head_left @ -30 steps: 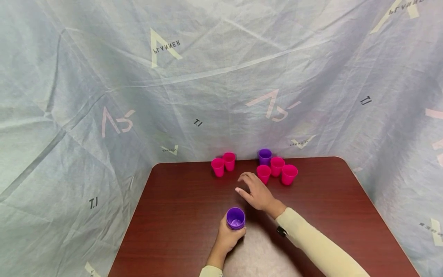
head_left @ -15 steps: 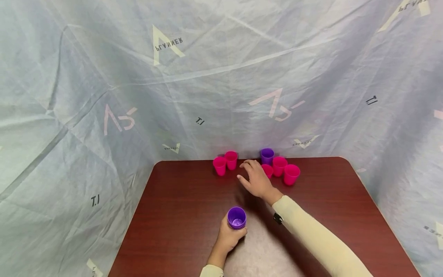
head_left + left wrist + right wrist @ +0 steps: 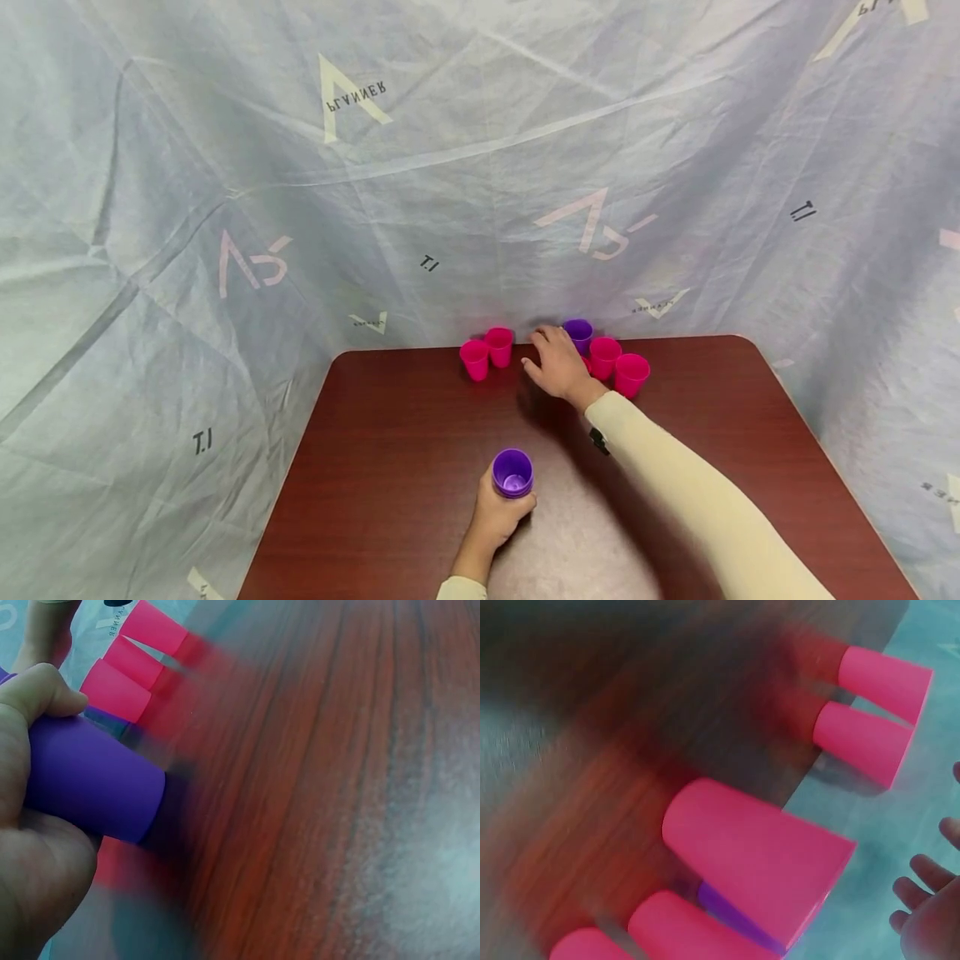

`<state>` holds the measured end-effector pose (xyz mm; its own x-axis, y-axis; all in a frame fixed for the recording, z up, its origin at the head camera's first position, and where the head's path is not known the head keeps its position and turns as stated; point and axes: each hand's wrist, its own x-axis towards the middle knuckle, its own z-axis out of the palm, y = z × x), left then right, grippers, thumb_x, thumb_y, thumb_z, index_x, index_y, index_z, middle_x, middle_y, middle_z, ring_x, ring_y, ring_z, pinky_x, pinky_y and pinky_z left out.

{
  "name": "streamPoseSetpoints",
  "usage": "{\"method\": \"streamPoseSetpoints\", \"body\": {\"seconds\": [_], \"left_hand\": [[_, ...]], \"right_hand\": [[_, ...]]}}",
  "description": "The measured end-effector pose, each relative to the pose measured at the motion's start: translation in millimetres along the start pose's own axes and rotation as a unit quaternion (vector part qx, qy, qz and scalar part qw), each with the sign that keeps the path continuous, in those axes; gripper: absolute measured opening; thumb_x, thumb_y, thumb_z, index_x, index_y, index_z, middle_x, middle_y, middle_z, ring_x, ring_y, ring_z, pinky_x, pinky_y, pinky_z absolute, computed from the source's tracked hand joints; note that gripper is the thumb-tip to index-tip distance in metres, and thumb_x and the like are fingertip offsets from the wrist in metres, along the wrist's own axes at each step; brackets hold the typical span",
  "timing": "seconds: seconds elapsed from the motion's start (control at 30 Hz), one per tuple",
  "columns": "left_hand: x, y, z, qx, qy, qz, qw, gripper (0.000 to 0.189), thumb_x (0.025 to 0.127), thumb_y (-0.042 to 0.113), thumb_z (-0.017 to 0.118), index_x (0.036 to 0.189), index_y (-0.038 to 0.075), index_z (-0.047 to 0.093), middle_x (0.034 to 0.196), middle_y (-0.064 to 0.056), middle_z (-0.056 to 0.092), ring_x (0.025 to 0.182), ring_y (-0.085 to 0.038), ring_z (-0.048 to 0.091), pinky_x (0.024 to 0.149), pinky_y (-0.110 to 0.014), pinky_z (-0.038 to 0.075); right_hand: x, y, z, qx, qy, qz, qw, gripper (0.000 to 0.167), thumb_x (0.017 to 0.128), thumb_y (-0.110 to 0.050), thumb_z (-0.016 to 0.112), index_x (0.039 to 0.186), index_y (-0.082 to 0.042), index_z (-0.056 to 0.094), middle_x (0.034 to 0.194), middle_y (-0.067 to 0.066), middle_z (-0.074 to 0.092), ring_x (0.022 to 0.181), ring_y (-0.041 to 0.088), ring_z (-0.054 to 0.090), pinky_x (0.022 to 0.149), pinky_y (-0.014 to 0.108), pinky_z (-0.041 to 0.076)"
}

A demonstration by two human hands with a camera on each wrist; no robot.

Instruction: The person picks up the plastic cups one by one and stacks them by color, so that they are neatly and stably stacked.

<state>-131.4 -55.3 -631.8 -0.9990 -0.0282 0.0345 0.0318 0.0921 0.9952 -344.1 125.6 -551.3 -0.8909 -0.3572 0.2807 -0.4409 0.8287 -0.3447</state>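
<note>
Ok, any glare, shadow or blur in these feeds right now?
Head: pale glare on the table, dark shadow beside the right sleeve; left wrist: whitish glare at lower right, smeared reflections of the pink cups; right wrist: table blurred, cups sharper.

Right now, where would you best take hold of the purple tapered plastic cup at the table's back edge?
Probably by the upper wall below its rim, from the person's left: the purple cup stands upright and widens upward, while pink tapered plastic cups crowd its front and right. The right hand is beside that left side.
</note>
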Motion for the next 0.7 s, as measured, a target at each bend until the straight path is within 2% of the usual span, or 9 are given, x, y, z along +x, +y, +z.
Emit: {"method": "streamPoseSetpoints", "body": {"seconds": [0.4, 0.7], "left_hand": [[0.4, -0.8, -0.8, -0.003, -0.004, 0.011, 0.9999, 0.058, 0.064, -0.009, 0.083, 0.118, 0.010, 0.069, 0.107, -0.008, 0.074, 0.101, -0.011, 0.067, 0.100, -0.029, 0.052], [1.3, -2.1, 0.5, 0.009, -0.002, 0.024, 0.9997, 0.058, 0.065, -0.009, 0.081, 0.118, 0.008, 0.068, 0.106, -0.007, 0.074, 0.100, -0.009, 0.067, 0.097, -0.028, 0.053]], "right_hand": [[24.5, 35.8, -8.8, -0.018, -0.049, 0.060, 0.9968, 0.052, 0.100, -0.032, 0.060, 0.143, -0.002, 0.056, 0.149, 0.023, 0.050, 0.147, 0.044, 0.042, 0.128, 0.056, 0.029], [34.9, 60.0, -6.5, -0.017, -0.054, 0.094, 0.9939, 0.057, 0.097, -0.029, 0.059, 0.145, 0.001, 0.054, 0.152, 0.027, 0.047, 0.147, 0.047, 0.039, 0.126, 0.058, 0.032]]}}
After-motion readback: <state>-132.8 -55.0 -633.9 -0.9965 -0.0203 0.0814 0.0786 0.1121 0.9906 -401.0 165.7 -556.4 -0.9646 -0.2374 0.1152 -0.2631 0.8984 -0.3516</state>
